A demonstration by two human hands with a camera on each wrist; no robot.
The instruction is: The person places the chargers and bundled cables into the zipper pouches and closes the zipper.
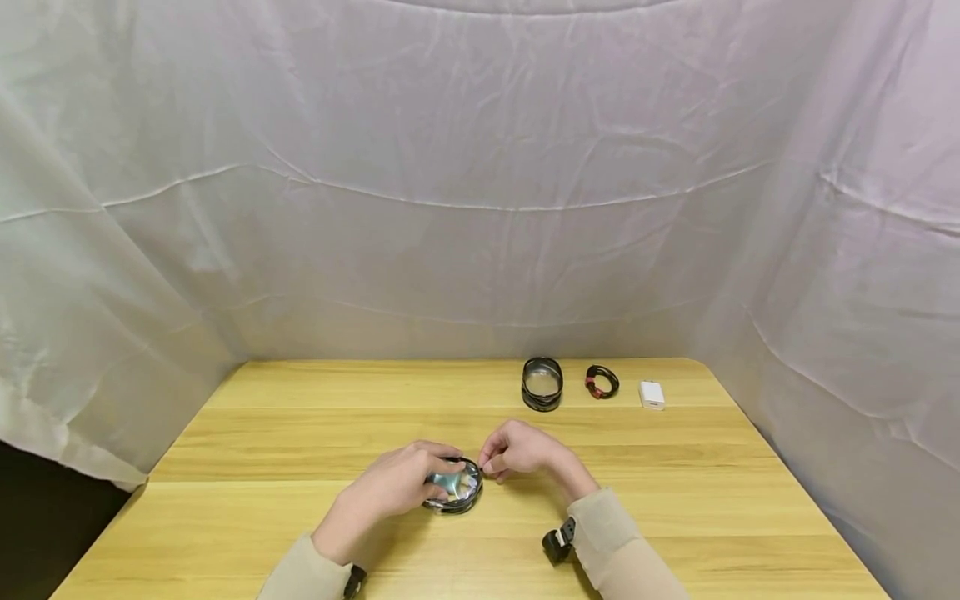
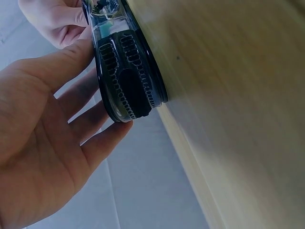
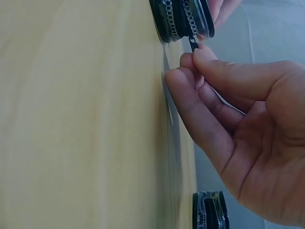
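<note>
1. Zippered case (image 1: 468, 493): lies on the desk (image 1: 225, 442), well apart from its far edge.
2. Left hand (image 1: 397, 481): fingers grip the case.
3. Right hand (image 1: 521, 450): fingers pinch the zipper pull (image 3: 193, 44).

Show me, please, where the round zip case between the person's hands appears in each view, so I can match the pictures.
Head: round zip case below centre, slightly left.
Left wrist: round zip case above and left of centre, cut by the top edge.
Right wrist: round zip case at the top edge, right of centre.
Shared landmark: wooden tabletop.
</note>
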